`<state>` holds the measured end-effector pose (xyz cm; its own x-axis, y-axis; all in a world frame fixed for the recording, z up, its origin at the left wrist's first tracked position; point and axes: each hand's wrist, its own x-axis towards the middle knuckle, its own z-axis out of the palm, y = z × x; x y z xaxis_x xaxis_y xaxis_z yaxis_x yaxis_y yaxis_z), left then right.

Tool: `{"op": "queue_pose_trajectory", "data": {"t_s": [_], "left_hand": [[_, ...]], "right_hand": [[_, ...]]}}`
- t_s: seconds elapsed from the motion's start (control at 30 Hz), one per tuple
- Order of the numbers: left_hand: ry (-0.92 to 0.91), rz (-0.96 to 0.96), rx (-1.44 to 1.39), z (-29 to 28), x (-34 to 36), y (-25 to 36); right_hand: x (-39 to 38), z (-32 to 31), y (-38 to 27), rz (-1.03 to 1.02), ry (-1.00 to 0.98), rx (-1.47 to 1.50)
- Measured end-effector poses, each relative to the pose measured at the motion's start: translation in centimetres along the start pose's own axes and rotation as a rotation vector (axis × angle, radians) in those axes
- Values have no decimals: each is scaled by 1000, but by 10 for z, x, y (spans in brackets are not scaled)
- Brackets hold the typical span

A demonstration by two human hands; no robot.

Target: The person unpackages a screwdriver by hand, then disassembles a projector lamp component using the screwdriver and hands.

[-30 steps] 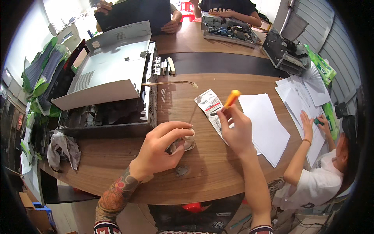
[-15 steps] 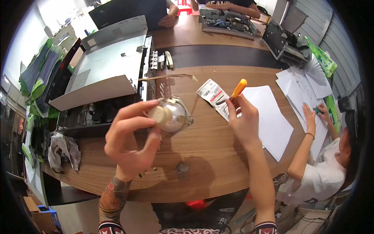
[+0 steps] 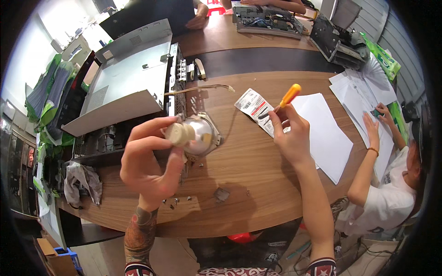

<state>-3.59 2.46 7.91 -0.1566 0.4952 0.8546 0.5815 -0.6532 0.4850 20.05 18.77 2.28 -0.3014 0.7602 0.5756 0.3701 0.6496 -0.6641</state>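
Note:
My left hand (image 3: 154,158) is closed, thumb and fingers pinching the round beige base of a lamp (image 3: 198,138). The lamp has a shiny silver reflector and a flat metal frame, and it is held above the table. A thin wire runs from its far side toward the right. My right hand (image 3: 292,133) is closed around a screwdriver (image 3: 291,94) whose yellow-orange handle sticks up past the fingers. Just beyond those fingertips lies a flat packet (image 3: 252,105) with a printed white label. A small dark piece shows over the packet; I cannot tell what it is.
An opened metal device case (image 3: 124,78) stands at the left, beside a grey rag (image 3: 83,181). Small screws (image 3: 173,201) lie near my left wrist. White paper sheets (image 3: 327,138) lie right of my right hand. Another person's hands (image 3: 372,129) work over papers at far right.
The lamp has turned a little in my left hand, its base now facing me more. My right hand and the screwdriver have shifted slightly. The whole view has moved a little.

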Motion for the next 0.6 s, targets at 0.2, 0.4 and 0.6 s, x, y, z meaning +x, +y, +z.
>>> {"op": "queue_pose_trajectory", "data": {"t_s": [0.2,0.4,0.6], "left_hand": [[-292,2,72,4,6,5],[-466,-53,78,11,2,2],[-565,-97,99,15,-1,-2]], "right_hand": [[-9,17,-33,306,-152,647],[-15,42,-24,224,-337,573],[-14,43,-19,282,-405,581]]}}
